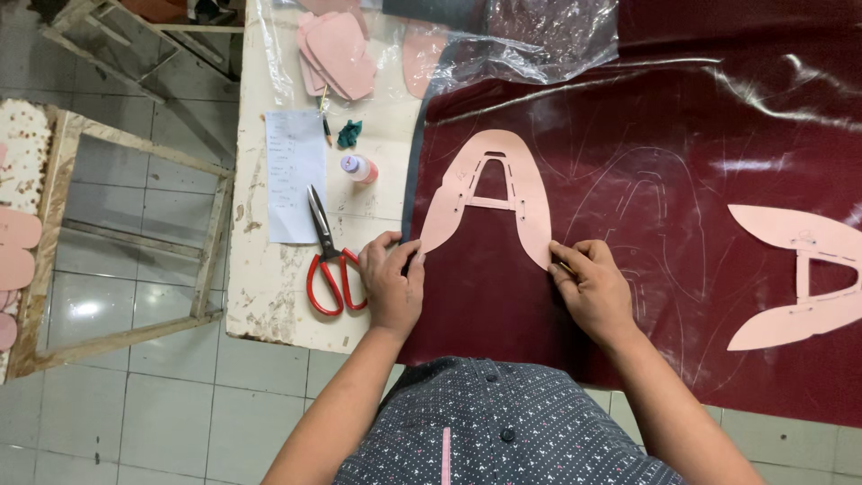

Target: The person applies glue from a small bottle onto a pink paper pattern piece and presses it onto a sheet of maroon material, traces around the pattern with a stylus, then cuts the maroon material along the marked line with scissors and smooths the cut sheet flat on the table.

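Observation:
A pink A-shaped card pattern (489, 171) lies flat on a dark red glossy sheet (682, 117) spread over the table. My left hand (392, 283) presses down on the pattern's lower left tip with its fingertips. My right hand (593, 289) rests at the pattern's lower right tip, fingers pinched around what looks like a thin pen, mostly hidden. Faint traced outlines of the same shape show on the sheet to the right of the pattern.
Red-handled scissors (326, 260) lie just left of my left hand, beside a white paper sheet (294, 172), a small glue bottle (359, 168) and a green scrap (349, 133). More pink patterns (337, 52) are stacked at the back, another pattern (804, 274) at right. A wooden frame (135, 242) stands left.

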The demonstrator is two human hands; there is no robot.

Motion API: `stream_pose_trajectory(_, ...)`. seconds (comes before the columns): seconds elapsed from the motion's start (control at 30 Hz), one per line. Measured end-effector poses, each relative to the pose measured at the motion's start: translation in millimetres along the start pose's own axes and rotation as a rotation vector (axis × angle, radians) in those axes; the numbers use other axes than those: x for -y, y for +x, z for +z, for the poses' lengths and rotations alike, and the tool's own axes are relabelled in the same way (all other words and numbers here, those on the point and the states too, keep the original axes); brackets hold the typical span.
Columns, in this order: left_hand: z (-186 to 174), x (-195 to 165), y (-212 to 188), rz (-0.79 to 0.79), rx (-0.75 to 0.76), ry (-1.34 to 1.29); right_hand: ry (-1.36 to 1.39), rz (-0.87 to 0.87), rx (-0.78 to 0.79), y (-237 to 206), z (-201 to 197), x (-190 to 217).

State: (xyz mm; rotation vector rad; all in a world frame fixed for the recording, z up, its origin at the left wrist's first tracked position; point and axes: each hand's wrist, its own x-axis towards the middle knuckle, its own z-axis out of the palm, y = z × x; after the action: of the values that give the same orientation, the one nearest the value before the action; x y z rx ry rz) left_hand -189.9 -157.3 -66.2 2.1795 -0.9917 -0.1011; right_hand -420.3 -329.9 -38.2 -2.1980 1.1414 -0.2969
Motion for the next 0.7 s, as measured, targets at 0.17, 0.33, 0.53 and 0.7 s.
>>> stream_pose_trajectory(0.17, 2.8, 4.3, 0.5, 0.004, -0.056, -0.012, -0.011, -0.030, -0.052, -3.9, 4.7, 1.8)
stream_pose_trajectory(0.33, 3.1, 16.8, -2.3, 0.005, -0.063, -0.040, -0.024, -0.053, -0.063, -6.3, 10.8, 1.9)
stream_pose_trajectory(0.53, -0.6, 21.1, -4.8, 0.009, -0.072, -0.073, 0.066, -0.062, -0.082, -5.0, 9.7, -3.7)
stream_pose_trajectory(0.7, -2.0, 14.9, -5.5, 0.011, -0.024, -0.015, 0.142, -0.054, -0.147, -1.0, 2.8, -9.2)
